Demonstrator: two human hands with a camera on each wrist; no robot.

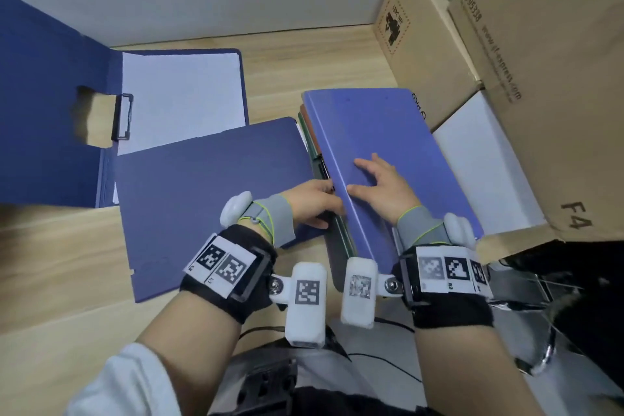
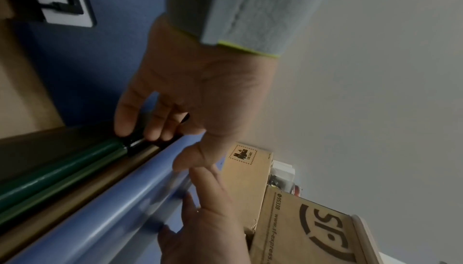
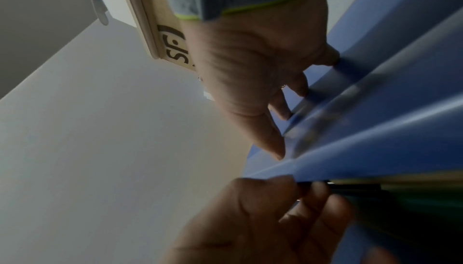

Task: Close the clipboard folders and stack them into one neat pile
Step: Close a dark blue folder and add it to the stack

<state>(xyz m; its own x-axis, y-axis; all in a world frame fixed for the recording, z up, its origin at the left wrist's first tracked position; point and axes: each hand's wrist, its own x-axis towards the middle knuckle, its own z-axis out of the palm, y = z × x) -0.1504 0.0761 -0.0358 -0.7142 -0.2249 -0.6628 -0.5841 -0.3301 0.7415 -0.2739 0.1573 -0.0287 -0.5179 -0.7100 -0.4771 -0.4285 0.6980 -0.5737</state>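
A pile of closed folders lies at the right of the wooden table, with a light blue folder (image 1: 378,132) on top and green and brown folders (image 1: 312,142) under it. My right hand (image 1: 368,176) lies flat on the light blue cover, fingers spread (image 3: 288,113). My left hand (image 1: 329,199) holds the pile's left edge, with the thumb on the blue spine and the curled fingers (image 2: 150,127) against the edges below it. A closed dark blue folder (image 1: 209,199) lies left of the pile. Behind it, an open dark blue folder (image 1: 50,111) shows white paper and a black clip.
Large cardboard boxes (image 1: 547,71) and a white box (image 1: 483,162) stand tight against the pile's right side. A smaller cardboard box (image 1: 415,54) stands behind it by the grey wall. Bare table (image 1: 67,280) lies at the front left.
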